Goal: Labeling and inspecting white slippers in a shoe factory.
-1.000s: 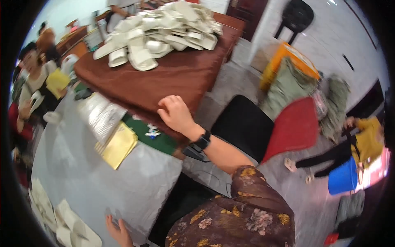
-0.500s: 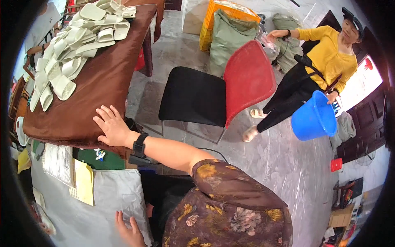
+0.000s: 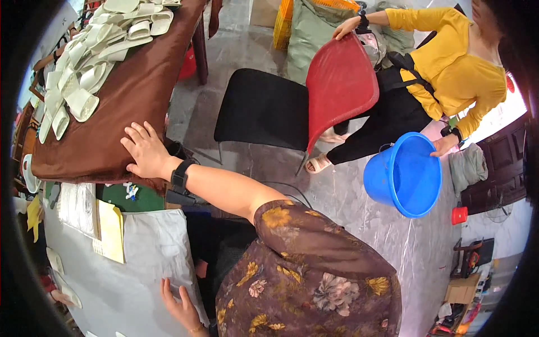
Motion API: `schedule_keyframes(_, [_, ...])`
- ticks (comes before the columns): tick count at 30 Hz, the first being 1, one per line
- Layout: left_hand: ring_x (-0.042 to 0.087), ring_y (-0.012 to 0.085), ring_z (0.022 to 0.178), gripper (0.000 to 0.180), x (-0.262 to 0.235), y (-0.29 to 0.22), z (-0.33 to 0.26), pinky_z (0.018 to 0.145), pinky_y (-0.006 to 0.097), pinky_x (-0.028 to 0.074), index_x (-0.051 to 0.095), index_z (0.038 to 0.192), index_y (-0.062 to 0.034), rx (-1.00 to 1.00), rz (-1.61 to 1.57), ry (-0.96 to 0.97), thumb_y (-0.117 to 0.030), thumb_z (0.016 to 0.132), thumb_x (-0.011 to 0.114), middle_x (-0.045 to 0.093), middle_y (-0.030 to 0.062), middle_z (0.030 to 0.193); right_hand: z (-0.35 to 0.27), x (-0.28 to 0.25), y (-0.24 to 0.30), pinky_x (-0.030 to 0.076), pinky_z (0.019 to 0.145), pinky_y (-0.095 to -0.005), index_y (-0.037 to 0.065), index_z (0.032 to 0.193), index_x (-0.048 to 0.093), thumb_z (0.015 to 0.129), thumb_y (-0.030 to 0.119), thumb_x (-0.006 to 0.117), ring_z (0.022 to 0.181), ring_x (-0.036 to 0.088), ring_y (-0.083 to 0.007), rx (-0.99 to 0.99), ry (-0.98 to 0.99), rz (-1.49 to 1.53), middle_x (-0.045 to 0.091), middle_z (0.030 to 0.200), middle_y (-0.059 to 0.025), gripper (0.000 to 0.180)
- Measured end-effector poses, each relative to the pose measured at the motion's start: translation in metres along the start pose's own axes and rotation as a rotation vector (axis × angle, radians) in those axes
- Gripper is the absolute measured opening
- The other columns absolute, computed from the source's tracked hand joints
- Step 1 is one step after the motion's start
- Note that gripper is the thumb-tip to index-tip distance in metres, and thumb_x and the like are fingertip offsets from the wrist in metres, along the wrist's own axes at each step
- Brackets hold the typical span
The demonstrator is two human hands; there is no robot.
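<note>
My right hand [image 3: 147,153] is stretched across to the left, palm down with fingers spread, at the edge of a brown cloth [image 3: 132,95] covering a table. It holds nothing; a black band [image 3: 181,175] is round that wrist. Farther back on the cloth lies a heap of pale cream slipper-shaped pieces [image 3: 84,78]. Low in the view, my left hand [image 3: 184,309] hovers over or rests on a light grey table cover [image 3: 146,247], which I cannot tell. Its fingers are apart and empty.
A chair with a black seat [image 3: 261,109] and red back [image 3: 342,84] stands ahead. Beyond it, a person in a yellow top [image 3: 443,50] grips the back and carries a blue bucket [image 3: 387,177]. Yellow paper [image 3: 110,230] lies near a clear-wrapped pack [image 3: 78,210]. Sacks [image 3: 306,39] stand behind.
The person in yellow has stepped closer and taken hold of the chair's red back. The blue bucket has swung left and nearer. My hands stay nearly in place while the view shifts slightly.
</note>
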State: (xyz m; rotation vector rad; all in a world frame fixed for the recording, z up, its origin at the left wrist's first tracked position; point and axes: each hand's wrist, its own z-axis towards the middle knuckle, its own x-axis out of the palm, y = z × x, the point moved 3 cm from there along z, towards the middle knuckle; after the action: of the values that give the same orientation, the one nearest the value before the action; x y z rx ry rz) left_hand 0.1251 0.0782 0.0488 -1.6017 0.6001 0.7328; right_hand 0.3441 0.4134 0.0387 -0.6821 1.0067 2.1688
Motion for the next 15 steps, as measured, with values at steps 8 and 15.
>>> schedule_keyframes(8, [0.047,0.0371,0.129,0.043,-0.006,-0.009,-0.016,0.109,0.042,0.035,0.055,0.128,0.0032,-0.020,0.001,-0.036,-0.006,0.087,0.062,0.049,0.0230,0.139,0.002,-0.015,0.007,0.020,0.114,-0.0562,0.006,0.131,0.052,0.074,0.046,0.072,0.138,0.031,-0.0379,-0.009,0.030,-0.088,0.041,0.144,-0.0198,0.073])
schedule_keyframes(15, [0.047,0.0341,0.129,0.041,-0.019,0.003,-0.042,0.108,0.041,0.036,0.057,0.126,0.0013,-0.089,-0.068,-0.123,-0.005,0.086,0.062,0.049,0.0207,0.140,0.001,-0.055,-0.042,0.053,0.081,-0.0362,0.000,0.111,0.063,0.091,0.020,0.063,0.089,0.066,-0.0244,0.162,-0.287,0.753,0.068,0.102,-0.0145,0.028])
